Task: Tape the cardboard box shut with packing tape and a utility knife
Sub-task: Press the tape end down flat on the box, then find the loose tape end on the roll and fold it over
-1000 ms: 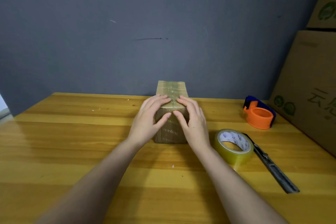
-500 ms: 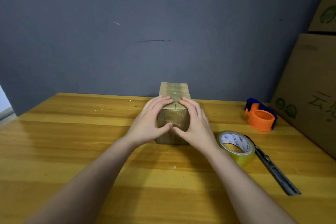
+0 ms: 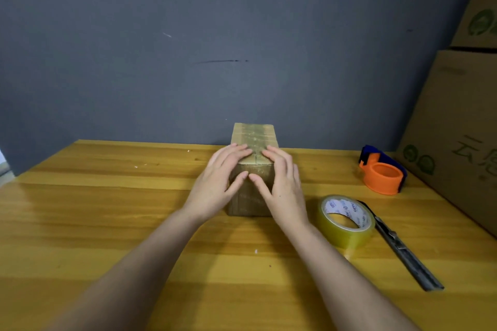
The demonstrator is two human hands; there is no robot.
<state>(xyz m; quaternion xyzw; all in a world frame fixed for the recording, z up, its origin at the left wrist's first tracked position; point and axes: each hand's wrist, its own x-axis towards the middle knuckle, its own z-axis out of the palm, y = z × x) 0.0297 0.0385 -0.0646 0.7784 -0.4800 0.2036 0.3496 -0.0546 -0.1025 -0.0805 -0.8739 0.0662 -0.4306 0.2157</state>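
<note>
A small brown cardboard box (image 3: 254, 137) stands on the wooden table (image 3: 107, 223), with shiny tape along its top and down its near face. My left hand (image 3: 217, 183) and my right hand (image 3: 282, 185) lie flat on the box's near end, fingers over the top edge and thumbs pressed on the front face, almost touching. Neither hand grips anything. A roll of clear packing tape (image 3: 345, 220) lies flat to the right of my right wrist. The grey utility knife (image 3: 403, 247) lies just beyond the roll, pointing toward the near right.
An orange and blue tape dispenser (image 3: 382, 173) sits at the back right of the table. Large cardboard cartons (image 3: 462, 126) are stacked against the right edge. A dark grey wall (image 3: 215, 35) rises right behind the box.
Both thumbs slid down and inward over the box's front face, meeting near its middle. The box, tape roll and knife stayed where they were.
</note>
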